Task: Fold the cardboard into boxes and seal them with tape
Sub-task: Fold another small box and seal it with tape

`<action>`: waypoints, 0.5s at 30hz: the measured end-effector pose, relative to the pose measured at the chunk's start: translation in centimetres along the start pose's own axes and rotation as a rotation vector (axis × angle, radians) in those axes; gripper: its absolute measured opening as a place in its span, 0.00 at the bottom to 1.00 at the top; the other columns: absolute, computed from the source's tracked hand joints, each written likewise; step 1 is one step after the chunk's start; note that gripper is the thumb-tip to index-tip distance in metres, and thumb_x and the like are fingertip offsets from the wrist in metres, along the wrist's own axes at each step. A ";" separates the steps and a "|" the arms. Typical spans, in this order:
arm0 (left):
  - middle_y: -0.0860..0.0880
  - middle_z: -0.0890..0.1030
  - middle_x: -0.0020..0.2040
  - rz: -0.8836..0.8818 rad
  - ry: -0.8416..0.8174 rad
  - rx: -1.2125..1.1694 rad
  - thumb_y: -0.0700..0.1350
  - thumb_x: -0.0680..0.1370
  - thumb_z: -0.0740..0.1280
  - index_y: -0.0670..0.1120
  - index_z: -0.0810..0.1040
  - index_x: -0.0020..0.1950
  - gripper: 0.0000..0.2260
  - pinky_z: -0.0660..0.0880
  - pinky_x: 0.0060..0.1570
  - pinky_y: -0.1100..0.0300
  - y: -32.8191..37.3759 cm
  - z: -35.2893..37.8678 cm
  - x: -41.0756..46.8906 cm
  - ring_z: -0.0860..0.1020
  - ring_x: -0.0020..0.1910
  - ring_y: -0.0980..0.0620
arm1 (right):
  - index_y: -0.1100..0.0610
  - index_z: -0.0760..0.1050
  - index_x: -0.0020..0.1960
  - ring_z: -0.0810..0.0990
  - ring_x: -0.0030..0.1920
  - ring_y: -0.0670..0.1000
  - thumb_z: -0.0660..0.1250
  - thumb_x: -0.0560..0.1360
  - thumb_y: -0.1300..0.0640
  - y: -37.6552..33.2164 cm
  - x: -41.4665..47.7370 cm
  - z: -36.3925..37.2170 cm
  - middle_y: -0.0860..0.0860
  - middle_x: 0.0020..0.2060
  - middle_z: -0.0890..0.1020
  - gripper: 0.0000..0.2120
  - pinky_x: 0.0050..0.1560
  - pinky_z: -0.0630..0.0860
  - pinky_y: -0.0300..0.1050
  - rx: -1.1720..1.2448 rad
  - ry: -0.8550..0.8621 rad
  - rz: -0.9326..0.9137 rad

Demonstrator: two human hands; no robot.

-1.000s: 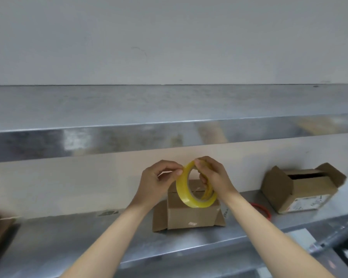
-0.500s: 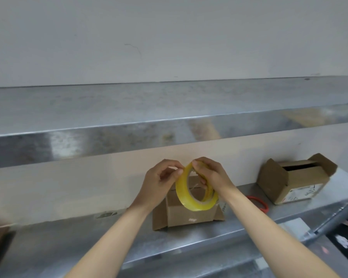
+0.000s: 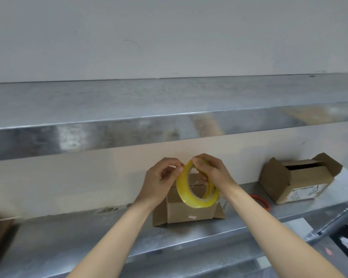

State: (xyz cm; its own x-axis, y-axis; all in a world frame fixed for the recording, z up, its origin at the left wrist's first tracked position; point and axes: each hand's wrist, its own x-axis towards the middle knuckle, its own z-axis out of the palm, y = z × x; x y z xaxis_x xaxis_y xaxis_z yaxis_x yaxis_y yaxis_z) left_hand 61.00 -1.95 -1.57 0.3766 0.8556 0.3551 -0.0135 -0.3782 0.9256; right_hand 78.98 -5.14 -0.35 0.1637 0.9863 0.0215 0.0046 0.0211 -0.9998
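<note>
One shelf (image 3: 68, 237) is carrying the middle box (image 3: 189, 212) and the right box (image 3: 301, 183), both with flaps out, while we are readying tape.
Just above the middle box, close for sealing, we are holding the tape roll (image 3: 191, 200) upright. Our right grip (image 3: 213, 173) is clasping it through the core, and our left grip (image 3: 159, 183) is pinching its rim, probably picking for the end.

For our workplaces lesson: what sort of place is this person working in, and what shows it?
Probably a packing or storage area: bare metal shelving, small cardboard boxes on the lower shelf, and a yellow tape roll held in the left hand and right hand.
</note>
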 end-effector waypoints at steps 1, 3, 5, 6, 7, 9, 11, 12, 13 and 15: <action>0.48 0.83 0.46 -0.012 0.001 -0.009 0.38 0.77 0.68 0.41 0.80 0.47 0.01 0.73 0.44 0.68 -0.2 0.1 -0.2 0.79 0.41 0.55 | 0.57 0.80 0.44 0.65 0.27 0.50 0.71 0.74 0.50 0.1 -0.1 -0.1 0.50 0.28 0.71 0.10 0.25 0.63 0.41 -0.005 -0.006 0.003; 0.48 0.84 0.46 -0.023 -0.006 -0.027 0.39 0.77 0.69 0.43 0.81 0.48 0.02 0.74 0.44 0.67 -0.1 0.2 -0.3 0.80 0.41 0.55 | 0.57 0.80 0.44 0.64 0.27 0.50 0.71 0.73 0.49 0.3 -0.3 -0.2 0.51 0.27 0.70 0.11 0.25 0.62 0.41 0.024 -0.022 0.010; 0.50 0.84 0.47 -0.025 -0.022 -0.036 0.41 0.77 0.70 0.48 0.82 0.51 0.05 0.75 0.45 0.67 0.5 0.2 0.1 0.80 0.41 0.55 | 0.57 0.79 0.43 0.64 0.27 0.50 0.70 0.74 0.51 0.2 -0.3 -0.3 0.51 0.28 0.69 0.09 0.25 0.62 0.40 0.044 -0.033 0.024; 0.51 0.84 0.47 -0.033 -0.032 -0.045 0.40 0.77 0.70 0.49 0.82 0.51 0.06 0.74 0.46 0.67 0.8 0.1 0.2 0.80 0.41 0.56 | 0.57 0.79 0.44 0.64 0.27 0.49 0.70 0.76 0.52 0.1 -0.3 -0.4 0.50 0.28 0.69 0.09 0.25 0.62 0.40 0.042 -0.034 0.036; 0.52 0.84 0.47 -0.043 -0.038 -0.058 0.40 0.77 0.69 0.48 0.83 0.51 0.06 0.74 0.46 0.68 1.0 0.1 0.4 0.80 0.41 0.57 | 0.57 0.79 0.44 0.65 0.27 0.49 0.69 0.76 0.52 -0.1 -0.3 -0.5 0.50 0.28 0.69 0.09 0.25 0.63 0.40 0.037 -0.038 0.046; 0.54 0.84 0.44 -0.071 -0.043 -0.085 0.38 0.76 0.69 0.45 0.83 0.49 0.05 0.73 0.46 0.69 1.3 0.1 0.5 0.79 0.40 0.57 | 0.57 0.79 0.44 0.65 0.28 0.49 0.69 0.77 0.52 -0.4 -0.2 -0.6 0.49 0.28 0.70 0.09 0.25 0.62 0.40 0.027 -0.051 0.052; 0.56 0.83 0.41 -0.087 -0.047 -0.090 0.37 0.76 0.69 0.43 0.83 0.47 0.03 0.73 0.44 0.70 1.3 0.1 0.5 0.78 0.38 0.58 | 0.56 0.79 0.42 0.65 0.27 0.49 0.69 0.76 0.52 -0.4 -0.3 -0.8 0.50 0.28 0.69 0.08 0.25 0.62 0.40 0.009 -0.062 0.051; 0.56 0.83 0.40 -0.093 -0.050 -0.090 0.36 0.76 0.70 0.42 0.82 0.47 0.03 0.73 0.44 0.70 1.2 0.1 0.4 0.78 0.38 0.58 | 0.56 0.79 0.42 0.65 0.27 0.49 0.70 0.76 0.52 -0.4 -0.3 -0.9 0.51 0.28 0.69 0.08 0.25 0.62 0.40 0.001 -0.068 0.050; 0.56 0.83 0.40 -0.099 -0.051 -0.089 0.36 0.75 0.70 0.42 0.82 0.46 0.02 0.73 0.44 0.69 1.0 0.1 0.2 0.78 0.38 0.58 | 0.56 0.79 0.42 0.65 0.27 0.49 0.70 0.75 0.51 -0.4 -0.4 -0.9 0.51 0.28 0.69 0.08 0.26 0.62 0.41 -0.001 -0.076 0.050; 0.56 0.82 0.40 -0.089 -0.066 -0.076 0.37 0.75 0.70 0.42 0.82 0.45 0.02 0.73 0.44 0.69 0.9 0.0 0.3 0.77 0.39 0.57 | 0.56 0.79 0.42 0.65 0.27 0.50 0.70 0.75 0.52 -0.4 -0.5 -0.9 0.53 0.29 0.69 0.08 0.26 0.62 0.40 -0.003 -0.099 0.055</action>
State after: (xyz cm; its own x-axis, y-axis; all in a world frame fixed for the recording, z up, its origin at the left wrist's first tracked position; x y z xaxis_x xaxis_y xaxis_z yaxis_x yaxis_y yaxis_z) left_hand 61.05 -2.06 -0.64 0.4392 0.8586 0.2643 -0.0464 -0.2722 0.9611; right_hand 79.82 -5.75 0.03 0.0653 0.9973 -0.0338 0.0016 -0.0339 -0.9994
